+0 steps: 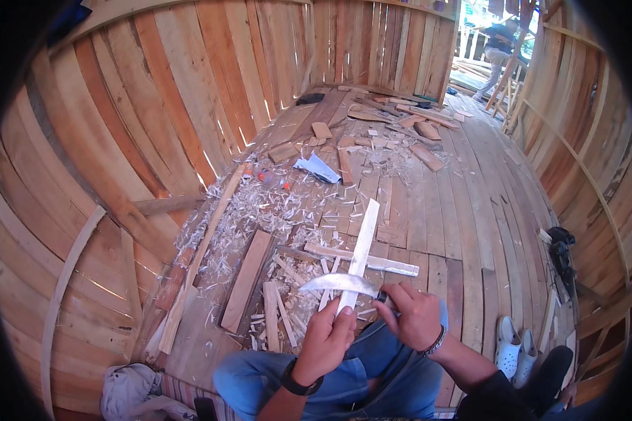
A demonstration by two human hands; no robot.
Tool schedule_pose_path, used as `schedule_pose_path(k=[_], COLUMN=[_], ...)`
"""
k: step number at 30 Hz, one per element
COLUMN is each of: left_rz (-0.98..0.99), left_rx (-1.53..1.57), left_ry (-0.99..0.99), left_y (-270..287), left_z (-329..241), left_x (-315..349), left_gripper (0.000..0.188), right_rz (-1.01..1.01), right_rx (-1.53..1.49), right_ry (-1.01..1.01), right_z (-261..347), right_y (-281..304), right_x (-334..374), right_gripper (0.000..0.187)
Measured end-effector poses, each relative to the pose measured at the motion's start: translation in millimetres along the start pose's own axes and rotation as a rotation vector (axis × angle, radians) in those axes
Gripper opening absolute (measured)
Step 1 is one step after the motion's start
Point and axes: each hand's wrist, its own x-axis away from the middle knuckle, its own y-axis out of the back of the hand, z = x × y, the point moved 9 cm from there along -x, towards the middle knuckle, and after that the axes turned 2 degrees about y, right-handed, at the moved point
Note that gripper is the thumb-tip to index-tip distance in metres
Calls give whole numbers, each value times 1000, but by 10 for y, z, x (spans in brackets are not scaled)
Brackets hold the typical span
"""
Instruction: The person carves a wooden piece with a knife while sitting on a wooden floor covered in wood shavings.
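Note:
My left hand (324, 345), with a dark band at the wrist, is closed around the lower end of a pale wooden stick (362, 238) that points up and away from me. In my right hand (413, 317) is the dark handle of a knife, its fingers wrapped round it. The knife's curved, shiny blade (338, 281) lies across the stick just above my left fingers, its tip toward the left. I sit with bent legs in blue jeans (260, 382), both hands above them. Under the stick, a pale wooden strip (393, 264) rests on the floor.
Wood shavings (260, 210) cover the floor ahead and left, around a thick board (248, 281). Offcuts (428, 130) and a blue-white packet (318, 168) lie farther off. Light clogs (508, 345) stand right; a grey bag (128, 389) lies lower left. Someone (497, 56) stands beyond the doorway.

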Motion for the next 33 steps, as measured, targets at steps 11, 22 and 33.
schedule_pose_path(k=[11, 22, 33], left_rz=[15, 85, 28], left_rx=[-60, -39, -79], left_ry=[-32, 28, -23], left_y=[-65, -65, -5], left_z=[63, -59, -29], left_x=[34, 55, 58], left_gripper=[28, 25, 30], right_rz=[-97, 319, 224], right_rx=[-15, -295, -111], right_ry=[-118, -221, -227], right_z=[-303, -530, -339], right_y=[95, -42, -77], right_x=[-17, -103, -47], right_gripper=[23, 26, 26])
